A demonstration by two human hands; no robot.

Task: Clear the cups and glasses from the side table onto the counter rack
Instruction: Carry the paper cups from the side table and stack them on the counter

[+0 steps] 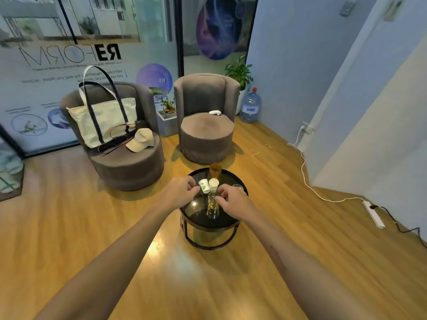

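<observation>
A round black side table (198,218) stands on the wooden floor. On it are two white paper cups (209,185), an amber glass (215,170) at the far edge, a clear glass (213,205) with yellowish liquid near the middle, and another clear glass (238,187) partly hidden behind my right hand. My left hand (179,190) hovers beside the left paper cup with its fingers curled, touching or nearly touching it. My right hand (232,199) has its fingertips pinched at the rim of the middle clear glass. No counter rack is in view.
Two grey round armchairs stand behind the table: the left one (129,165) holds a tote bag (104,118) and a cap, the right one (206,135) a small white object. A white cable and power strip (373,213) lie on the floor at right. A water bottle (250,107) stands in the corner.
</observation>
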